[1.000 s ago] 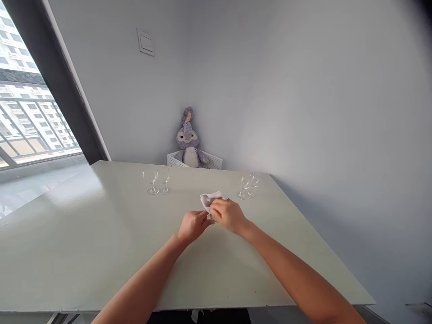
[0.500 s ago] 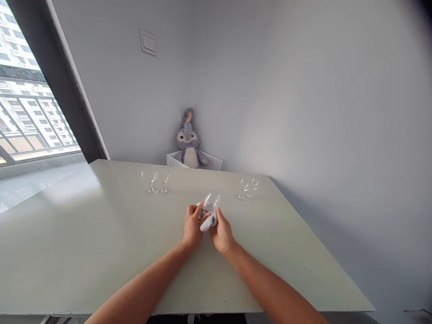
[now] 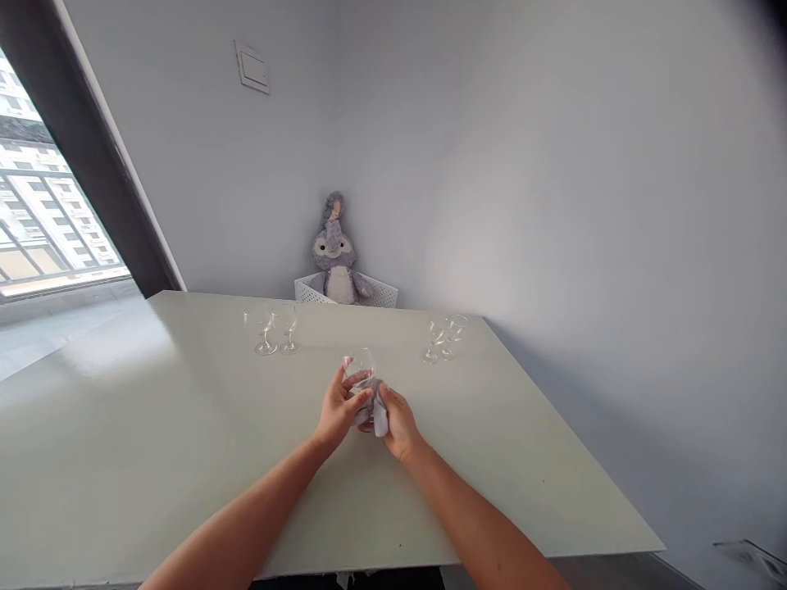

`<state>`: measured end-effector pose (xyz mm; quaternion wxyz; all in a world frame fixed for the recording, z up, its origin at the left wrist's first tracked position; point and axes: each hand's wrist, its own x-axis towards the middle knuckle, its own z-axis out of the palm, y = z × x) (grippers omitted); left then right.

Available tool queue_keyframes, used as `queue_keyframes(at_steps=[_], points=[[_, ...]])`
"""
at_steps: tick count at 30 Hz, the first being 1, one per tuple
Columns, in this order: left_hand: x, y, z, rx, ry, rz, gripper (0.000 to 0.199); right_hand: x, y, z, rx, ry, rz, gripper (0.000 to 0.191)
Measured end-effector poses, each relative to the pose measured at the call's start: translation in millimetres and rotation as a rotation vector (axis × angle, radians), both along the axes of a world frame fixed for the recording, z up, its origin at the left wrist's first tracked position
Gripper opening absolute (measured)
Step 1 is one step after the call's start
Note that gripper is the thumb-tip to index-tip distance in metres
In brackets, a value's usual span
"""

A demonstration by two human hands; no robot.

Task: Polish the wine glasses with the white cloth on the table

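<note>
A clear stemmed wine glass point(image 3: 362, 366) is held above the table point(image 3: 202, 459), its bowl tilted up and away from me. My left hand point(image 3: 339, 407) wraps around the bowl, with fingers behind it and the thumb in front. In my right hand point(image 3: 398, 418) a light grey cloth point(image 3: 379, 416) is pinched against the stem and lower part of the glass. The cloth and fingers partly hide the stem, and the foot shows only faintly below.
Two stemmed glasses point(image 3: 288, 328) stand at the back left of the table, and two more glasses point(image 3: 432, 340) at the back right. Behind the far edge, a plush toy point(image 3: 339, 283) sits in a white perforated basket point(image 3: 386, 295). Walls rise behind and to the right.
My left hand has shifted its grip up around the bowl, its fingers more spread. The cloth in my right hand has moved from under the bowl to the stem. The view has turned slightly right.
</note>
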<state>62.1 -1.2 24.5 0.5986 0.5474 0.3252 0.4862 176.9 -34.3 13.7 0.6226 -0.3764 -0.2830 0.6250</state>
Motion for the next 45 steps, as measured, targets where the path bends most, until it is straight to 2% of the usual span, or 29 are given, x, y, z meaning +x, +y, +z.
queue_keyframes(at_steps=[4, 6, 8, 10, 12, 14, 16, 20, 25, 27, 29, 33, 35, 37, 39, 41, 42, 45], points=[[-3.1, -7.6, -4.9, 0.376, 0.081, 0.148, 0.070, 8.3, 3.6, 1.9, -0.007, 0.107, 0.006, 0.034], [-3.7, -6.9, -12.6, 0.504, 0.113, 0.172, 0.064, 7.0, 2.4, 1.7, 0.001, 0.051, 0.084, 0.035], [-4.0, -4.0, -19.0, 0.561, 0.149, 0.183, 0.059, 3.1, -1.0, 1.3, 0.012, -0.086, 0.194, 0.036], [-4.2, -0.6, -21.6, 0.579, 0.167, 0.203, 0.057, -0.4, -5.2, 1.1, 0.038, -0.317, 0.206, 0.033], [-3.9, 1.7, -20.4, 0.582, 0.169, 0.227, 0.059, -1.3, -9.0, 0.9, 0.093, -0.636, 0.079, 0.025], [-2.6, 1.8, -17.7, 0.559, 0.174, 0.233, 0.063, -0.3, -11.8, 0.7, 0.148, -0.971, -0.052, 0.028], [-0.5, -0.3, -15.8, 0.498, 0.184, 0.203, 0.066, 1.2, -13.7, 0.9, 0.191, -1.240, -0.061, 0.034], [3.2, -5.7, -15.6, 0.405, 0.171, 0.142, 0.065, 3.1, -17.3, 5.6, 0.301, -1.561, -0.004, 0.027], [3.7, -6.3, -11.7, 0.373, 0.163, 0.196, 0.066, 8.2, -20.0, 18.1, 0.342, -1.839, -0.160, 0.029], [3.7, -6.5, -10.6, 0.396, 0.157, 0.187, 0.065, 10.0, -18.8, 19.6, 0.359, -1.835, -0.200, 0.028], [3.9, -7.7, -11.3, 0.422, 0.162, 0.140, 0.064, 10.3, -16.3, 17.2, 0.395, -1.704, -0.190, 0.025], [3.2, -10.2, -14.3, 0.538, 0.263, 0.020, 0.064, 7.2, -11.8, 7.3, 0.446, -1.212, -0.107, 0.011], [2.7, -8.4, -15.0, 0.600, 0.277, -0.022, 0.070, 6.3, -10.9, 5.2, 0.400, -0.978, -0.120, 0.014], [2.6, -3.1, -16.2, 0.564, 0.219, -0.034, 0.070, 8.0, -9.9, 6.8, 0.355, -0.808, -0.176, 0.018], [3.3, 4.7, -19.3, 0.425, 0.191, -0.015, 0.061, 14.1, -7.2, 10.9, 0.339, -0.695, -0.259, 0.021], [4.6, 12.2, -23.8, 0.308, 0.322, -0.019, 0.053, 26.1, -2.4, 15.3, 0.316, -0.682, -0.365, 0.026], [5.3, 15.0, -26.0, 0.308, 0.439, -0.037, 0.049, 34.6, 0.7, 16.9, 0.277, -0.728, -0.422, 0.028], [7.1, 17.3, -29.7, 0.527, 0.753, -0.130, 0.038, 70.4, 10.6, 18.4, 0.109, -0.959, -0.559, 0.033]])
